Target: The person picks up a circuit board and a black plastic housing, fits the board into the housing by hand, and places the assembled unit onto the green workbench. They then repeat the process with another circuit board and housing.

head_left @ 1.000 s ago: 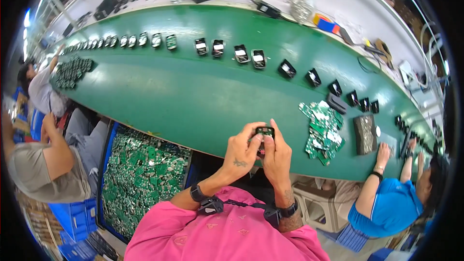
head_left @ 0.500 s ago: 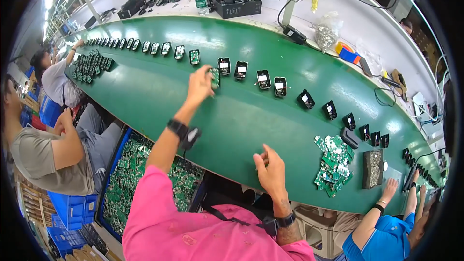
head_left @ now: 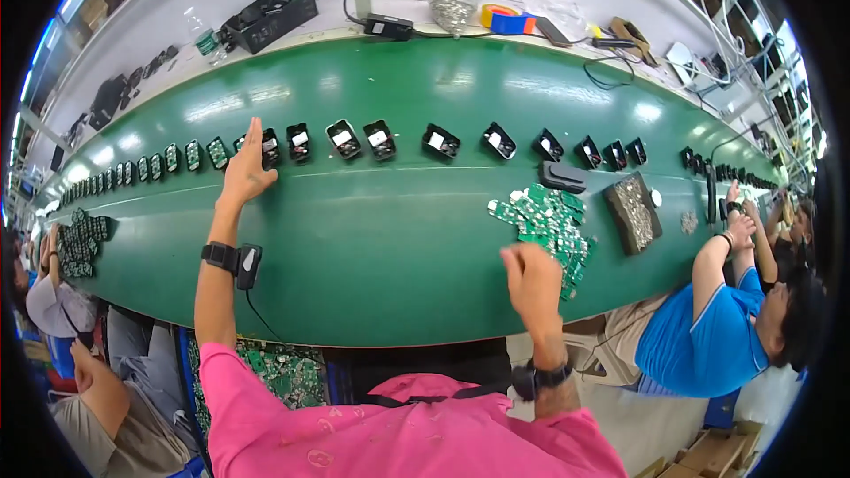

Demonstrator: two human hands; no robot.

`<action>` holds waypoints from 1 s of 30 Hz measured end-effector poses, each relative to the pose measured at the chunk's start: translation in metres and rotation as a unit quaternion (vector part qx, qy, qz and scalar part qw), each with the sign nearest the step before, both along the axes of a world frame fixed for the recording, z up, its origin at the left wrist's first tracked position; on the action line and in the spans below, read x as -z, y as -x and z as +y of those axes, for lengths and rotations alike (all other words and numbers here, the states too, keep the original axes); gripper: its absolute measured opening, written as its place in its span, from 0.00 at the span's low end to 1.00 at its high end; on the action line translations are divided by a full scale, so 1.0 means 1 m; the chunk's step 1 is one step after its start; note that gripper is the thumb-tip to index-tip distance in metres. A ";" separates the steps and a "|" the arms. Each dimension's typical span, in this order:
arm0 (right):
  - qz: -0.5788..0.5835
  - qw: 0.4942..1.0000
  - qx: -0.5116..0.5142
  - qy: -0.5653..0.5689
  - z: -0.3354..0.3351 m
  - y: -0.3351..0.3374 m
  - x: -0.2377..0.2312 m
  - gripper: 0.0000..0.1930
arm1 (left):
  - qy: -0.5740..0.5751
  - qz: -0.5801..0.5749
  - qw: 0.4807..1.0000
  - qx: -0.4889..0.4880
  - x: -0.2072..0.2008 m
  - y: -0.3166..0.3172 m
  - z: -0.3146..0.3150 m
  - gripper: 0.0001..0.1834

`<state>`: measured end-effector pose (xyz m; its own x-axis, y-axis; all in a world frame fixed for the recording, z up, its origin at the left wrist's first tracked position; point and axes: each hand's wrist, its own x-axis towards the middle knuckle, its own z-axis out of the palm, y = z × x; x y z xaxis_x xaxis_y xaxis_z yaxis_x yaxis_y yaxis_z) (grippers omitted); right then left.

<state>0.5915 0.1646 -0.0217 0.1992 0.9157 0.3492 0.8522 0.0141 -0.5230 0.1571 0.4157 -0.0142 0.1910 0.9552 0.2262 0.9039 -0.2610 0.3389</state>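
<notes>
My left hand (head_left: 248,170) is at the row of small black casings, its fingers stretched out and pressed against the side of one casing (head_left: 270,149). It is open and grips nothing. Part of another casing is hidden behind the fingers. Close to the near edge of a loose pile of green circuit boards (head_left: 547,219), my right hand (head_left: 537,283) hovers with its fingers curled in and the thumb pointing left. No object shows in it. A casing fitted with a green board (head_left: 217,153) stands just left of my left hand. Casings with white labels inside (head_left: 343,139) continue to the right.
Beyond the board pile lie a dark grey case (head_left: 563,177) and a speckled block (head_left: 634,212). A bag of small metal parts (head_left: 454,2), tape (head_left: 506,19) and a black box (head_left: 270,19) occupy the back ledge. A co-worker in blue (head_left: 704,336) sits at right.
My view has turned right. My left hand has let go of the casing with the green board and straightened its fingers. The right hand has come nearer the board pile, its fingers curling in.
</notes>
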 end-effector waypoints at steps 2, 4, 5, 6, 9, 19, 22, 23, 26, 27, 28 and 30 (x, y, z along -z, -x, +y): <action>-0.059 0.998 -0.014 0.029 0.031 -0.010 -0.005 0.12 | 0.008 0.015 1.000 0.002 0.006 0.013 0.014 0.45; -0.074 0.996 -0.019 0.042 0.058 -0.014 -0.014 0.16 | 0.018 0.028 0.999 0.005 0.003 0.013 0.019 0.44; -0.094 0.991 -0.064 0.064 0.071 -0.019 -0.008 0.18 | 0.019 0.034 0.999 -0.016 -0.001 0.008 0.015 0.42; -0.115 0.984 -0.109 0.086 0.081 -0.023 -0.001 0.21 | 0.019 0.038 0.998 -0.036 -0.004 0.002 0.012 0.41; -0.112 0.971 -0.131 0.166 0.094 -0.027 -0.009 0.15 | -0.056 -0.010 0.998 -0.035 -0.016 -0.017 -0.033 0.37; 0.001 0.957 -0.281 0.074 0.056 0.036 -0.014 0.11 | 0.025 -0.115 0.989 0.084 0.010 -0.129 -0.219 0.38; -0.005 0.947 -0.322 0.006 0.033 0.049 -0.008 0.14 | -0.025 -0.192 0.980 -0.032 -0.016 -0.139 -0.247 0.36; -0.005 0.945 -0.327 0.005 0.024 0.057 -0.013 0.14 | -0.056 -0.216 0.975 0.013 -0.017 -0.141 -0.256 0.33; 0.124 0.931 -0.338 0.058 -0.010 0.073 -0.029 0.20 | 0.194 -0.385 0.894 0.122 -0.029 -0.162 -0.278 0.18; 0.125 0.935 -0.327 0.062 -0.017 0.076 -0.030 0.22 | 0.192 -0.384 0.895 0.118 -0.028 -0.161 -0.279 0.18; 0.125 0.938 -0.316 0.066 -0.020 0.079 -0.033 0.25 | 0.282 -0.420 0.856 0.106 -0.025 -0.159 -0.279 0.14; 0.120 0.945 -0.296 0.074 -0.022 0.082 -0.038 0.21 | 0.368 -0.452 0.807 0.091 -0.015 -0.159 -0.284 0.12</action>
<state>0.5099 0.1423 0.0167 -0.3068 0.9261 0.2195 0.5742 0.3640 -0.7334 0.3161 0.1320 0.0005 0.4177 0.8690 -0.2653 0.1692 0.2125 0.9624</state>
